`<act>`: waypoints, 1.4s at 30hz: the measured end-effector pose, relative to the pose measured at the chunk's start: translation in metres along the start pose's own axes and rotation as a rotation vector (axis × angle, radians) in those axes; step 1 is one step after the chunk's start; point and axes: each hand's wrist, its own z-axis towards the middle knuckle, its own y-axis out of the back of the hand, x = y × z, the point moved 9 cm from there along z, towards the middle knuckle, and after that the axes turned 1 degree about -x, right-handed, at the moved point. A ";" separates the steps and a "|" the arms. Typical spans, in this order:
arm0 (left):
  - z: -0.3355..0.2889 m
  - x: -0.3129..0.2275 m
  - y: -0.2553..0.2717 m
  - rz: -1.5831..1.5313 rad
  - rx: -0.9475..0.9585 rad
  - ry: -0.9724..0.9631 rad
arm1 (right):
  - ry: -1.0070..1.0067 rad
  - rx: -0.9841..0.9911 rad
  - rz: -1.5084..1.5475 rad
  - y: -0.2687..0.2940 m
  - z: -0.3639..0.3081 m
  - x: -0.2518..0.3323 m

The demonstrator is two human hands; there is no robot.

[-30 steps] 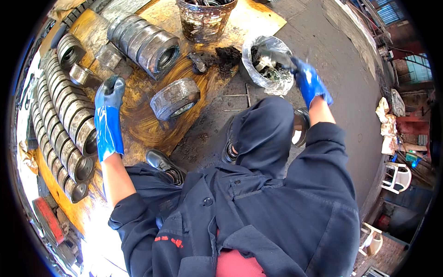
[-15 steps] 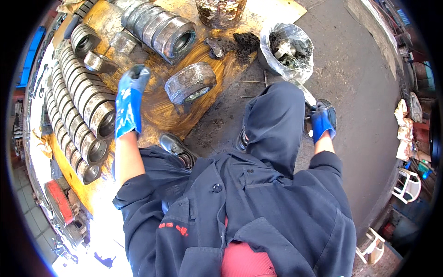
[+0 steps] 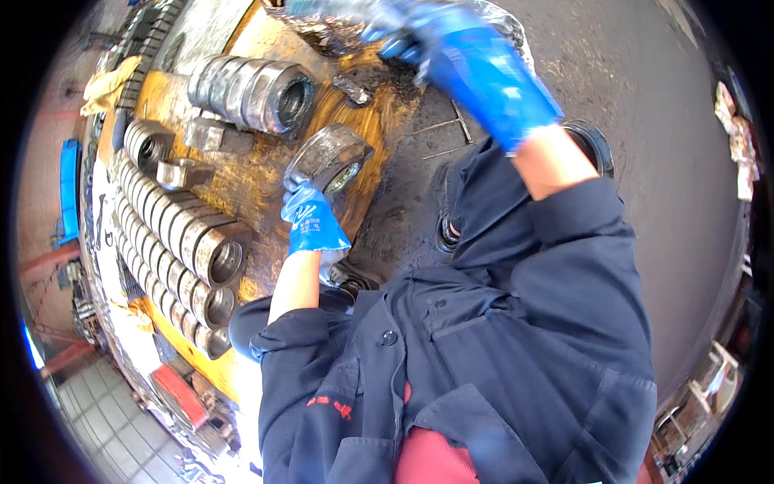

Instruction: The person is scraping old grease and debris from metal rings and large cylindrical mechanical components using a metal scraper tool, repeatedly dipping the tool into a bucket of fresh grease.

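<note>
A thick, greasy metal ring (image 3: 329, 155) rests on the oily wooden board, its bore facing me. My left hand (image 3: 310, 216), in a blue rubber glove, has its fingers curled on the ring's near left edge. My right hand (image 3: 472, 68), gloved the same, reaches far forward over the dark, dirty bucket (image 3: 318, 34) and in front of the plastic-lined bin (image 3: 516, 28). Motion smears its fingers, and whether they hold anything is unclear. A blurred pale streak lies by them at the top edge.
Left of the ring lie long rows of metal rings (image 3: 189, 242) and a row of larger rings (image 3: 250, 90). A metal block (image 3: 214, 135) and a small ring (image 3: 181, 173) sit between. A thin metal rod frame (image 3: 461, 121) lies on the dark floor (image 3: 645, 161).
My left hand has moved right and down from above the ring rows onto the single ring. My right hand has swung up from beside my right shoe to the bucket. The view has shifted.
</note>
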 end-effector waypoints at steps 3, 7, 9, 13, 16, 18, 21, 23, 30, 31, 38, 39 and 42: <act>0.027 0.000 -0.029 0.041 -0.082 0.064 | -0.033 0.238 -0.140 -0.067 0.005 -0.003; 0.038 0.011 -0.045 0.065 -0.183 0.142 | 0.037 0.034 0.286 -0.085 -0.008 -0.030; 0.043 0.006 -0.050 0.067 -0.194 0.130 | -0.050 0.091 0.328 -0.090 -0.016 -0.045; 0.049 0.014 -0.047 0.071 -0.212 0.084 | -0.128 0.169 0.364 -0.089 -0.016 -0.050; 0.057 0.014 -0.043 0.072 -0.218 0.020 | -0.161 0.190 0.372 -0.090 -0.017 -0.055; 0.065 0.012 -0.038 0.076 -0.208 -0.045 | -0.170 0.204 0.376 -0.092 -0.014 -0.055; 0.080 0.003 -0.022 0.073 -0.180 -0.174 | -0.192 0.228 0.370 -0.093 -0.009 -0.054; 0.088 0.005 -0.009 0.079 -0.151 -0.228 | -0.198 0.252 0.375 -0.095 -0.005 -0.049; 0.109 -0.008 0.039 0.075 -0.014 -0.366 | -0.232 0.314 0.347 -0.087 0.005 -0.042; 0.122 -0.004 0.038 0.059 -0.006 -0.342 | -0.234 0.321 0.341 -0.086 0.007 -0.039; 0.119 0.010 0.064 -0.164 -0.126 -0.508 | -0.244 0.408 0.254 -0.091 0.012 -0.015; 0.111 0.011 0.078 -0.124 -0.186 -0.476 | -0.250 0.431 0.233 -0.096 0.011 -0.011; 0.102 0.050 0.111 -0.094 -0.319 -0.503 | -0.219 0.532 0.166 -0.116 0.012 0.016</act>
